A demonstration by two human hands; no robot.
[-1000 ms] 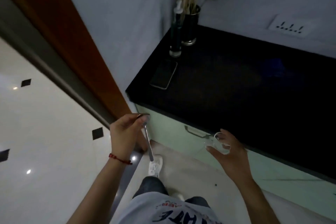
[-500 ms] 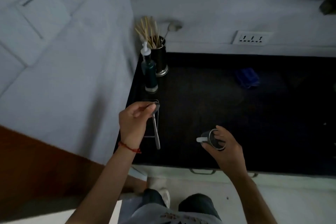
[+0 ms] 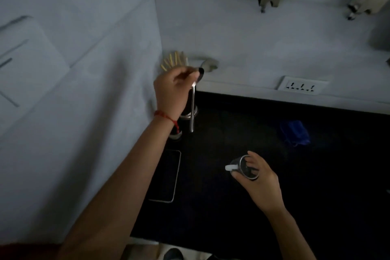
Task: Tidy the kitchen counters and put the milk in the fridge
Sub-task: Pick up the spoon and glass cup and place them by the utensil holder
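My left hand (image 3: 174, 91) pinches a metal spoon (image 3: 192, 110) by its bowl end, the handle hanging straight down over the utensil holder (image 3: 190, 113) in the counter's back left corner. Wooden chopsticks (image 3: 174, 60) stick out of that holder above my hand. My right hand (image 3: 258, 181) grips a small glass cup (image 3: 244, 168) with a white handle, held just above the black counter (image 3: 316, 175). No milk is in view.
A phone (image 3: 166, 175) lies flat by the counter's left edge. A blue cloth (image 3: 295, 132) sits further back on the right. A wall socket (image 3: 302, 86) is above the counter. A soap bottle is mostly hidden behind my left wrist.
My left hand has carried the spoon up and back from the counter's front to above the utensil holder. My right hand has moved the cup forward over the counter.
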